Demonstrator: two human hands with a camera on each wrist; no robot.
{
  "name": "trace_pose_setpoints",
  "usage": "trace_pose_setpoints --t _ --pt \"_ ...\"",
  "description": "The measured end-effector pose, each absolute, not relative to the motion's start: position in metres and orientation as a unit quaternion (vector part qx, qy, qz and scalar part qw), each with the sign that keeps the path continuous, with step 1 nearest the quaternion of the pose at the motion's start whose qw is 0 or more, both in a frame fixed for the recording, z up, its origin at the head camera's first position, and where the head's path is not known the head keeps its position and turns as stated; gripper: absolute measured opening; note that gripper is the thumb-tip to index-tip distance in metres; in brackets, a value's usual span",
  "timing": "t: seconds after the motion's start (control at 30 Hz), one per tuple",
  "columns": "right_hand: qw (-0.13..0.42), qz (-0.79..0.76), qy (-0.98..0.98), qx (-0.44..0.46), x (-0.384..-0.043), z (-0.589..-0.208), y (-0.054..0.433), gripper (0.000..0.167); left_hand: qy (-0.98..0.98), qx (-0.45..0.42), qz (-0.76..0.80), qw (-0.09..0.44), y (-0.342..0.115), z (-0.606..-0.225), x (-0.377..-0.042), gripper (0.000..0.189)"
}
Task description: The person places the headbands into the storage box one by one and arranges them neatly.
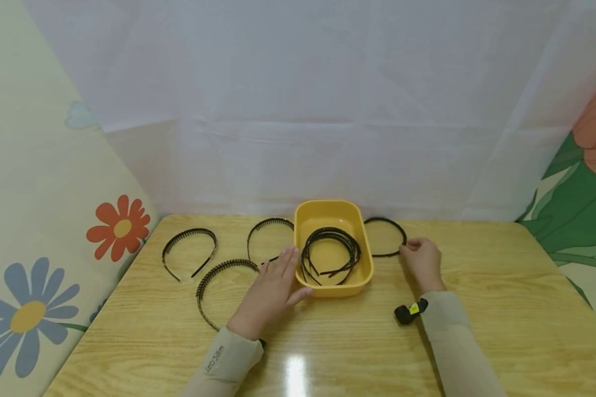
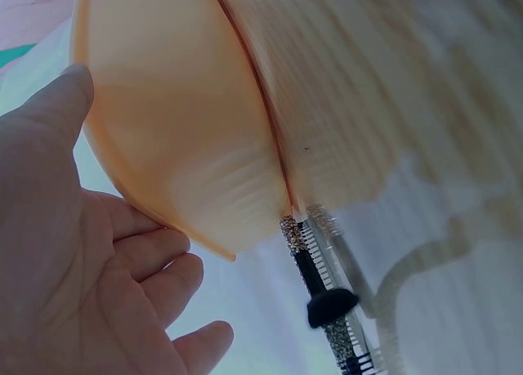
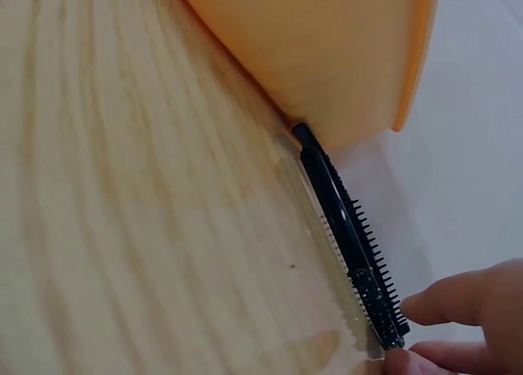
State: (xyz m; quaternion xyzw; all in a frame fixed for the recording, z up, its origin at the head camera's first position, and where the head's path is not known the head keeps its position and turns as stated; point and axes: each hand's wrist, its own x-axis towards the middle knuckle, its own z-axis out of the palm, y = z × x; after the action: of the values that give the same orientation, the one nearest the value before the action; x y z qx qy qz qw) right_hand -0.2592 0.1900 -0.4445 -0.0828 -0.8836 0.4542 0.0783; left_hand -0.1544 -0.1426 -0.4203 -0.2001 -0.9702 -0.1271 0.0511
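A yellow plastic basin (image 1: 335,291) stands on the table with several black headbands (image 1: 334,230) lying in it. My left hand (image 1: 273,289) rests against its left rim, fingers mostly straight and thumb over the near edge; in the left wrist view the fingers touch the rim of the basin (image 2: 180,105). To the basin's right lies a black toothed headband (image 1: 384,255). My right hand (image 1: 424,264) pinches its curved side between thumb and fingers. The right wrist view shows this headband (image 3: 339,212) low over the wood, its far end beside the basin wall.
Left of the basin lie three more toothed headbands: one at far left (image 1: 189,230), one behind my left hand (image 1: 273,220), and a nearer one (image 1: 228,263) partly covered by that hand. A white sheet (image 1: 298,110) hangs along the table's back edge.
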Motion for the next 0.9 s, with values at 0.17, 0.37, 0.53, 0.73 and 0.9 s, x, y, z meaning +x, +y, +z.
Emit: trace_pose_setpoints --t 0.17,0.37,0.53,0.73,0.9 --pt "0.066 0.447 -0.888 -0.089 -0.258 -0.443 0.188 0.041 -0.970 -0.200 -0.129 0.053 -0.143 -0.420 -0.155 0.088" --pt "0.054 0.434 -0.895 -0.093 -0.259 -0.442 0.187 0.042 -0.970 -0.201 -0.127 0.051 -0.143 -0.419 -0.156 0.088" --pt "0.032 0.419 -0.903 -0.087 -0.259 -0.439 0.191 0.040 -0.970 -0.199 -0.130 0.046 -0.143 -0.418 -0.155 0.088" --pt "-0.002 0.396 -0.915 -0.081 -0.258 -0.433 0.196 0.039 -0.970 -0.198 -0.131 0.042 -0.142 -0.417 -0.155 0.089" --pt "-0.013 0.384 -0.919 -0.084 -0.257 -0.429 0.199 0.039 -0.970 -0.197 -0.134 0.041 -0.142 -0.418 -0.155 0.089"
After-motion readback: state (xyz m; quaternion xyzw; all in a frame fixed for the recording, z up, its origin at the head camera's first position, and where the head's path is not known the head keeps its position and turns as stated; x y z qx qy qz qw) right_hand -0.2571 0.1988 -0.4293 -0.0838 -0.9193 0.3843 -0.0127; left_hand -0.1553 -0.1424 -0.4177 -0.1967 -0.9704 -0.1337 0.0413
